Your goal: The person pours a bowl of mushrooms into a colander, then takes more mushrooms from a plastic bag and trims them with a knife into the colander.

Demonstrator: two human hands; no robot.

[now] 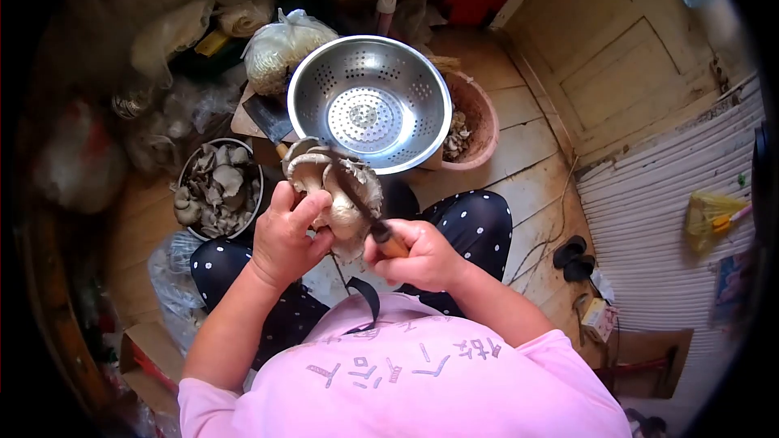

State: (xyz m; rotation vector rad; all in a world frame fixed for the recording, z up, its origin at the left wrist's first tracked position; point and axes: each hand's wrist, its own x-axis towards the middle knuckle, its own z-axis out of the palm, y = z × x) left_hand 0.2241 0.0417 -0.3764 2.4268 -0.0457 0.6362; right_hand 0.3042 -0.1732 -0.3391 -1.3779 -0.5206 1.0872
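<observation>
My left hand (294,231) grips a cluster of pale oyster mushrooms (345,215) from its left side, above my lap. In my right hand (418,255) is a knife (392,242) with a wooden handle; its dark blade points up and left across the cluster. Just beyond the mushrooms stands a perforated steel colander (365,105) with nothing in it. A round container (258,195) full of grey mushrooms (219,186) sits to the left of my left hand.
Behind the colander's right side is a pink basin (485,118) with mushroom scraps. A cleaver (268,118) and a plastic bag (284,49) lie at its left. Dark slippers (574,259) and a small box (599,319) are on the floor at right.
</observation>
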